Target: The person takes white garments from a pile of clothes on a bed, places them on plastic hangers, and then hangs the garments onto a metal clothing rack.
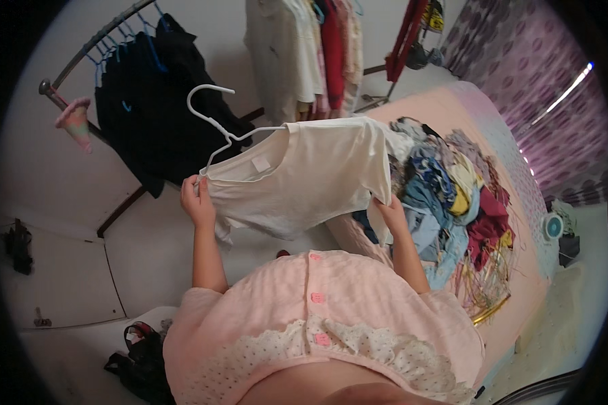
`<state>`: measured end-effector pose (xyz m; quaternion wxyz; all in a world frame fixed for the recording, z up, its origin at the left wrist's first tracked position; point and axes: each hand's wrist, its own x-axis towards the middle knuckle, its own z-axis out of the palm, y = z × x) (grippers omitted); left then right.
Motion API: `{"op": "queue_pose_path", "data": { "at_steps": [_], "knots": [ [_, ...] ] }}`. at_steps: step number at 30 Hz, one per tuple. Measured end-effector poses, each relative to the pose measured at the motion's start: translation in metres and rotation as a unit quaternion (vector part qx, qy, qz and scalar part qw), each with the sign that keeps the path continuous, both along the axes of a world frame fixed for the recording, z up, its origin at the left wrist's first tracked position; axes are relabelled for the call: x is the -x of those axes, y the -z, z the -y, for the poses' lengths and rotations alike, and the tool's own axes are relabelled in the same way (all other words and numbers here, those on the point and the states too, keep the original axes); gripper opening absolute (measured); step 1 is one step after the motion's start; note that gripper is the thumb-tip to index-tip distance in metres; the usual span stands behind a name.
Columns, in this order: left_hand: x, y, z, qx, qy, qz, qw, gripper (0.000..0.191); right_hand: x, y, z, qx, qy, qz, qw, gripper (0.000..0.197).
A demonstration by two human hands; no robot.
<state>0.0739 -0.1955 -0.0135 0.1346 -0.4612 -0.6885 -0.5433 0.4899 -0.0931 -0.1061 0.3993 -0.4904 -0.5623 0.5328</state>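
A white short-sleeved T-shirt (329, 162) is spread out before me on a white clothes hanger (228, 132). The hanger's hook sticks up to the left, clear of the neckline. My left hand (198, 200) pinches the shirt at its left shoulder, by the end of the hanger arm. At the other side my right hand (389, 210) grips the edge of the right sleeve. The hanger's right arm runs inside the shirt and is hidden by the cloth.
Black garments (152, 101) hang on blue hangers from a metal rail (101, 33). Light and red clothes (304, 55) hang farther back. On the bed (529, 288) at right lies a heap of mixed clothes (435, 187) beside loose hangers (491, 283). A black bag (142, 364) sits at lower left.
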Motion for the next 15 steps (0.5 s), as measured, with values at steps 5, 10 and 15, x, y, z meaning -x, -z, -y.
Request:
{"op": "queue_pose_path", "data": {
  "at_steps": [5, 10, 15],
  "knots": [
    [0.067, -0.005, 0.017, 0.009, -0.04, -0.001, 0.999, 0.017, 0.105, 0.032, -0.032, -0.017, -0.07, 0.075, 0.995, 0.035],
    [0.083, -0.009, 0.029, 0.227, -0.048, 0.082, 0.969, 0.018, 0.184, 0.051, -0.05, 0.001, -0.024, 0.046, 0.999, 0.017],
    [0.079, 0.004, 0.023, 0.288, -0.025, 0.176, 0.941, 0.02, 0.217, 0.027, -0.05, 0.08, -0.117, 0.017, 0.99, 0.011]
  ]
}}
